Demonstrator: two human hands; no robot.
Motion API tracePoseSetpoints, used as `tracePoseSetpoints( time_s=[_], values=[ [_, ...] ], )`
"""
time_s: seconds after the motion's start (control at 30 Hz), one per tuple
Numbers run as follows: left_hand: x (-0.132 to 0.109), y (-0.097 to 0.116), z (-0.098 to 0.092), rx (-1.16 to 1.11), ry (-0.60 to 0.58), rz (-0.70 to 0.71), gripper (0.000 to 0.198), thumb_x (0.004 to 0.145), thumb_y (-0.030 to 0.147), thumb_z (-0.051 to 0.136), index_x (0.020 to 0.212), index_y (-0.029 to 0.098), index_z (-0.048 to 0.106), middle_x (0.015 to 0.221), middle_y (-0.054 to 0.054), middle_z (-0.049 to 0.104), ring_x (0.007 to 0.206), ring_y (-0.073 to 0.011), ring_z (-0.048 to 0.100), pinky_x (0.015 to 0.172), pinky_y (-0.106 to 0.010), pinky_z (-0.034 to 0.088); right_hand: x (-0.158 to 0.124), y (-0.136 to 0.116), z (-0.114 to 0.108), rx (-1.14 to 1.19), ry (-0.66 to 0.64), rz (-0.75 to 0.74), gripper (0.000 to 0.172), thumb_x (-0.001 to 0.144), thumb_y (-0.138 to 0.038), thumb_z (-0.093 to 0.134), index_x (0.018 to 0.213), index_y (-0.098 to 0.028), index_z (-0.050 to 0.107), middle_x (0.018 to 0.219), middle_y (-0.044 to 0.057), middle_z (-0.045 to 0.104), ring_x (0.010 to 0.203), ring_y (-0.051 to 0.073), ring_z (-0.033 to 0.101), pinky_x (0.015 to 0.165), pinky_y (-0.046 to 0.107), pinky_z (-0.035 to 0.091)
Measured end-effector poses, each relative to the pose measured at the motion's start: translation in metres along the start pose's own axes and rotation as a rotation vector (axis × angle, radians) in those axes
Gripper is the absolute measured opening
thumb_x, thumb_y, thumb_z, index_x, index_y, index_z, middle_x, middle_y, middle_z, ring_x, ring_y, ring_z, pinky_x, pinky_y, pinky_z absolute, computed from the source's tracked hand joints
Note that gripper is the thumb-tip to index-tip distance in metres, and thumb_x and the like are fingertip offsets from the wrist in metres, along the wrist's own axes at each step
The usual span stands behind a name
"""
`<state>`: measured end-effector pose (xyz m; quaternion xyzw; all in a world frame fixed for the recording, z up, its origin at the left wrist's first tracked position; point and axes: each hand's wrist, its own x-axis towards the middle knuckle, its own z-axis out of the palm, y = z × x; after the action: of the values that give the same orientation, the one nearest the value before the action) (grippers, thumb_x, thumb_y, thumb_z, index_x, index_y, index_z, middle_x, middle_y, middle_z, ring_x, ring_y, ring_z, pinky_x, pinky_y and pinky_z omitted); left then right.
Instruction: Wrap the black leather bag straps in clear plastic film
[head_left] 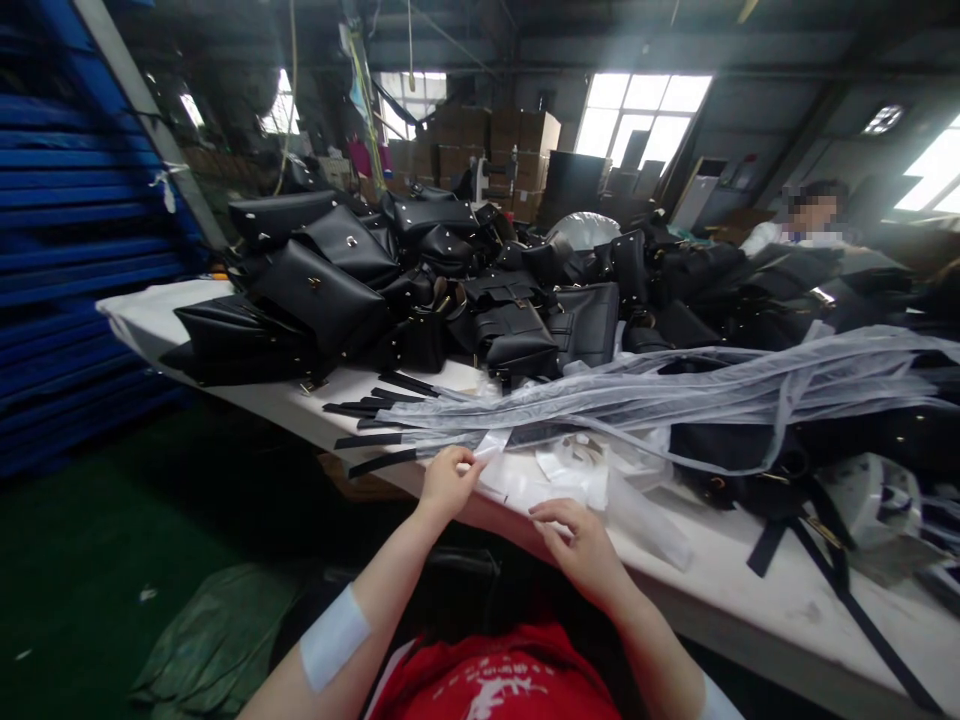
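Note:
My left hand (448, 484) is at the table's front edge, thumb and fingers pinched on a thin white strip (493, 444). The strip lies against a bundle of black straps in clear plastic sleeves (600, 398); bare black strap ends (375, 440) stick out at the left. My right hand (581, 552) hovers by the table edge with curved fingers and a gap between thumb and forefinger; I see nothing in it. Just beyond it lie crumpled white scraps (574, 472) and a clear plastic piece (646, 522).
Black leather bags (322, 295) are heaped along the back of the white table (757, 530). Loose black straps (847, 590) hang toward the front right. Blue stacked panels (67, 260) stand at left. Another person (795, 225) is beyond the heap, at right.

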<state>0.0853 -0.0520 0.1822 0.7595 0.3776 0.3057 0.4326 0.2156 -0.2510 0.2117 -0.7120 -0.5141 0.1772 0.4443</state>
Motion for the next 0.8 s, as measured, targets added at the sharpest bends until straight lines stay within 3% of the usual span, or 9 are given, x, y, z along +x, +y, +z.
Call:
tracePoseSetpoints(
  time_s=[0.13,0.3,0.47,0.6,0.67,0.73,0.8],
  values=[
    [-0.007,0.001,-0.006,-0.150,-0.043,-0.083,0.027,0.075,0.045,0.063,0.071,0.017,0.066,0.071,-0.003,0.069,0.069,-0.0193,0.062,0.068,-0.029,0.047,-0.001,-0.009,0.000,0.091,-0.069,0.088,0.018,0.086,-0.030,0.057,0.088,-0.023,0.074,0.090,0.006,0.074,0.089,0.024,0.068,0.083,0.037,0.053],
    [-0.017,0.001,-0.023,-0.269,-0.085,-0.171,0.037,0.075,0.051,0.059,0.075,0.016,0.069,0.074,-0.005,0.072,0.072,-0.0204,0.064,0.069,-0.028,0.046,0.001,-0.016,0.005,0.203,-0.157,0.181,0.022,0.086,-0.036,0.059,0.085,-0.021,0.075,0.087,0.006,0.075,0.085,0.024,0.069,0.081,0.036,0.053],
    [-0.022,0.003,-0.031,-0.297,-0.165,-0.243,0.034,0.075,0.046,0.061,0.076,0.015,0.075,0.075,-0.007,0.075,0.073,-0.0215,0.064,0.074,-0.031,0.046,0.012,-0.013,0.018,0.257,-0.132,0.212,0.024,0.085,-0.038,0.059,0.084,-0.020,0.073,0.086,0.006,0.074,0.084,0.023,0.068,0.080,0.035,0.053],
    [-0.031,0.013,-0.022,-0.342,-0.277,-0.270,0.033,0.076,0.043,0.061,0.070,0.014,0.075,0.070,-0.008,0.074,0.066,-0.0191,0.063,0.071,-0.030,0.048,0.035,-0.009,0.037,0.226,-0.023,0.254,0.037,0.080,-0.043,0.062,0.106,-0.017,0.067,0.097,0.007,0.072,0.062,0.015,0.061,0.061,0.028,0.050],
    [-0.036,0.016,-0.016,-0.360,-0.315,-0.284,0.031,0.075,0.042,0.064,0.068,0.014,0.075,0.067,-0.007,0.074,0.063,-0.0181,0.063,0.066,-0.029,0.049,0.050,-0.003,0.048,0.243,-0.026,0.264,0.038,0.077,-0.046,0.065,0.099,-0.015,0.068,0.091,0.006,0.072,0.060,0.014,0.059,0.058,0.026,0.047],
    [-0.040,0.015,-0.016,-0.363,-0.275,-0.312,0.027,0.073,0.038,0.067,0.064,0.014,0.074,0.063,-0.005,0.072,0.059,-0.0169,0.062,0.060,-0.026,0.048,0.063,0.007,0.054,0.267,-0.030,0.285,0.033,0.075,-0.047,0.065,0.081,-0.014,0.068,0.077,0.004,0.071,0.064,0.015,0.061,0.058,0.024,0.046],
    [-0.041,0.007,-0.028,-0.361,-0.146,-0.356,0.020,0.073,0.032,0.068,0.065,0.014,0.072,0.059,-0.002,0.068,0.052,-0.0144,0.058,0.051,-0.023,0.045,0.072,0.022,0.054,0.268,0.011,0.333,0.034,0.075,-0.048,0.064,0.070,-0.015,0.065,0.066,0.004,0.068,0.060,0.015,0.061,0.055,0.023,0.045]
  ],
)
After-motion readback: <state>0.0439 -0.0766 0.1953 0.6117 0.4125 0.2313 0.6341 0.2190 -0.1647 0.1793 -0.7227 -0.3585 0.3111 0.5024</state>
